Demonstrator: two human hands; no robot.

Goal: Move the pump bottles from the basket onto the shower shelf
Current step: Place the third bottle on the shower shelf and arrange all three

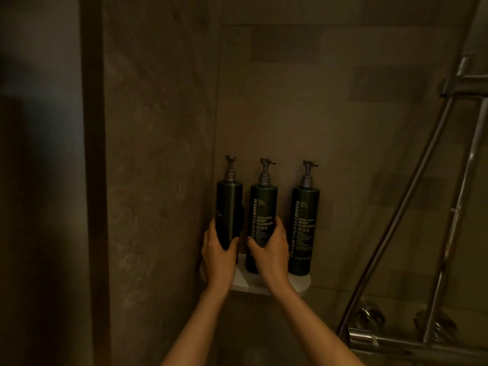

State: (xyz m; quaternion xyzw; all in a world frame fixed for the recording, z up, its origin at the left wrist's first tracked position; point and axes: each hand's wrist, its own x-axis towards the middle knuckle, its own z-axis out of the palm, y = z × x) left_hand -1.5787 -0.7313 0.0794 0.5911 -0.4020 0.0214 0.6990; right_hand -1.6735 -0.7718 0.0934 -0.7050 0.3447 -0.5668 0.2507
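Observation:
Three dark green pump bottles with grey pumps stand in a row on a small white corner shelf (301, 285) in a tiled shower. My left hand (217, 253) is wrapped around the lower part of the left bottle (229, 204), which sits against the corner wall. My right hand (272, 249) grips the lower half of the middle bottle (262, 207). The right bottle (303, 228) stands alone, untouched, with its label facing me. The bases of the left and middle bottles are hidden by my hands. No basket is in view.
A chrome shower rail and hose (449, 180) run diagonally down the right side to a mixer bar with knobs (396, 336) at the lower right. A dark vertical frame (92, 180) borders the tiled wall on the left.

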